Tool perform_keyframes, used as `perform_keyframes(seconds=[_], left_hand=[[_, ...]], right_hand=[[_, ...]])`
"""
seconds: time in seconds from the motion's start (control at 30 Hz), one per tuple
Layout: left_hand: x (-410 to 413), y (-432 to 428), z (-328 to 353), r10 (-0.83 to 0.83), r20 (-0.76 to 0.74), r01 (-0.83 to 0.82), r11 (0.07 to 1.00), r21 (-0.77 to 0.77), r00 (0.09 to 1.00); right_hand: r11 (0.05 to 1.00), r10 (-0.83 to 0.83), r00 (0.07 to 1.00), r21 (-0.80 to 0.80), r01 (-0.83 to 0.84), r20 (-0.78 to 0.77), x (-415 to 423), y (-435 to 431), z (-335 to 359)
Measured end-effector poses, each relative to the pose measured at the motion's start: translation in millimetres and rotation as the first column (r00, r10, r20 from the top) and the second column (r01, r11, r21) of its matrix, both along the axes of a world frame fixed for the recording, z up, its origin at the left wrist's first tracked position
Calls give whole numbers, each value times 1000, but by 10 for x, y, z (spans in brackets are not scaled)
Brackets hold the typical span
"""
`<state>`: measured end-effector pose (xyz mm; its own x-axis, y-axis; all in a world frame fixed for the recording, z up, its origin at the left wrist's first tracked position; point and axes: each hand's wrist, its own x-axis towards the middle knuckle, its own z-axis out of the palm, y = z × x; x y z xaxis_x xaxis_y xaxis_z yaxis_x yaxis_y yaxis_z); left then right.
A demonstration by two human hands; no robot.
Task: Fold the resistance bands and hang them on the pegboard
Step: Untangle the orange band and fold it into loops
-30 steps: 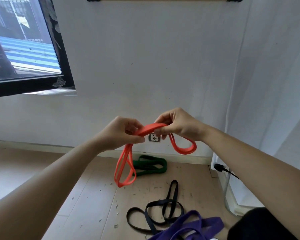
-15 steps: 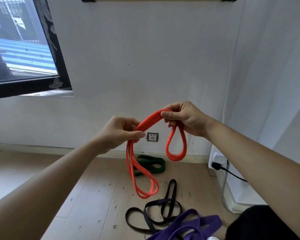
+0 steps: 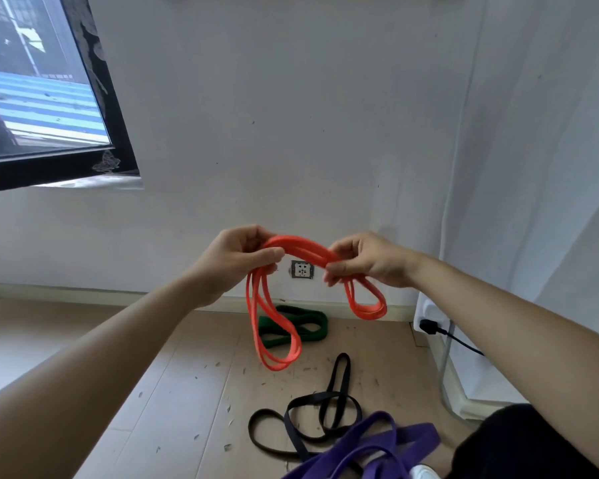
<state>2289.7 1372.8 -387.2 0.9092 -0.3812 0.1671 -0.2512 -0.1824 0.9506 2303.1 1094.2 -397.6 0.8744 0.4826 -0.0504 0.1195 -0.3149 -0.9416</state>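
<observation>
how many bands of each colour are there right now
orange band: 1, held by left hand and right hand
green band: 1, on the floor
black band: 1, tangled on the floor
purple band: 1, partly out of frame
total: 4

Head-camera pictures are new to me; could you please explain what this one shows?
There is no machine here: a person wears a camera on the head, and it looks forward and down at their own bare arms. The left hand and right hand both grip one orange band, folded so that loops hang from each hand. On the wooden floor below lie a green band near the wall, and a black band and a purple band closer in.
</observation>
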Motion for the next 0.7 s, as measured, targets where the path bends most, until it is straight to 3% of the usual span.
perform_keyframes(seconds=[0.1,0.23,0.33,0.47,0.7], left_hand=[[-17,-75,1,23,42,-23,1000,-2,999],[-13,-155,32,95,268,-126,987,103,959],[17,-103,65,52,382,-143,967,211,923],[-1,-16,89,48,373,-150,956,251,927],[-4,109,179,67,171,-114,954,279,983]], right_hand=[[994,42,999,-105,-43,-13,-63,228,-215],[999,-22,1000,-29,23,17,-144,512,-361],[996,-84,996,-20,85,41,-175,649,-382],[993,-95,994,70,91,52,-215,742,-222],[974,-190,975,144,172,119,-217,841,-243]])
